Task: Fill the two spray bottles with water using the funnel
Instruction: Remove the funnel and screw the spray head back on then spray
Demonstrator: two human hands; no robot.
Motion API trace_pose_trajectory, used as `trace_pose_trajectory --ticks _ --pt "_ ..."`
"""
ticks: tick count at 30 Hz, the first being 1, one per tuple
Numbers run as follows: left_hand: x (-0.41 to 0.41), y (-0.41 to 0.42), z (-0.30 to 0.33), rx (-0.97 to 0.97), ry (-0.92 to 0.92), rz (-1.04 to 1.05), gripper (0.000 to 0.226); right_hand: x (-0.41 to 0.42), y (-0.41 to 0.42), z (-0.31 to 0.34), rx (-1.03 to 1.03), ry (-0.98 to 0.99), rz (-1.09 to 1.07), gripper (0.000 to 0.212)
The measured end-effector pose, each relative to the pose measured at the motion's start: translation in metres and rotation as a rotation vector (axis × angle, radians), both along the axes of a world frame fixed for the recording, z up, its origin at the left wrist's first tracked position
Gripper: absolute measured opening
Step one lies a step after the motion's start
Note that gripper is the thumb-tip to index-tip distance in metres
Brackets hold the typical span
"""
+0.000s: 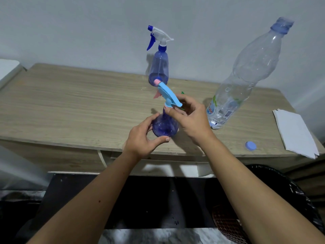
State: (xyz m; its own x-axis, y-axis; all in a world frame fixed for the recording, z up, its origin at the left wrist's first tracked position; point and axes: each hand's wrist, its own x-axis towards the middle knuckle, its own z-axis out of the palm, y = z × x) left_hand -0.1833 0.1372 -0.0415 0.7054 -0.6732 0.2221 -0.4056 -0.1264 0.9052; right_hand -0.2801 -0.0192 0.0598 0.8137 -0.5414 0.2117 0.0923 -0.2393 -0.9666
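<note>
1. The near spray bottle [164, 126], round-bodied and blue, stands upright near the front edge of the wooden table [70, 106], with its light blue trigger head [169, 95] on top, nozzle pointing far-left.
2. The left hand [142, 138] grips the bottle's round body from the left, fingers curled round the far side and thumb across the near side, bracing it on the table.
3. The right hand [190, 118] comes in from the right, and its fingers pinch the pink collar at the neck, directly above the left hand's hold.
4. The relation that counts: the bottle's long axis runs straight up, the collar sits on that axis above the braced body, and the right hand is the one at it. In my judgement a twist about the upright axis is the move in hand, either loosening or tightening the head; I cannot tell which, nor how much water the tinted body holds.
5. The second spray bottle [159, 67], with a white and dark blue head, stands upright farther back, just behind the near one.
6. The large clear water bottle [246, 74] stands uncapped to the right, nearly empty, with its blue cap [251, 145] lying near the front edge.
7. A green sliver [182, 92] shows behind the right hand; it may be the funnel, though it is mostly hidden.
</note>
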Motion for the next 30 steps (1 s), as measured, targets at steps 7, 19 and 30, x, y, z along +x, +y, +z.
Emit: trace_pose_trajectory --ticks 7,19,30 --pt "0.0 0.0 0.0 0.0 0.01 -0.012 0.1 0.002 -0.017 0.004 -0.069 0.038 0.085 0.029" --pt "-0.002 0.002 0.006 -0.014 -0.012 -0.025 0.098 0.002 -0.026 0.003 -0.036 0.088 0.144 0.031" --pt "-0.002 0.002 0.006 0.003 -0.017 -0.017 0.1 0.004 -0.017 0.001 0.039 0.057 0.109 0.033"
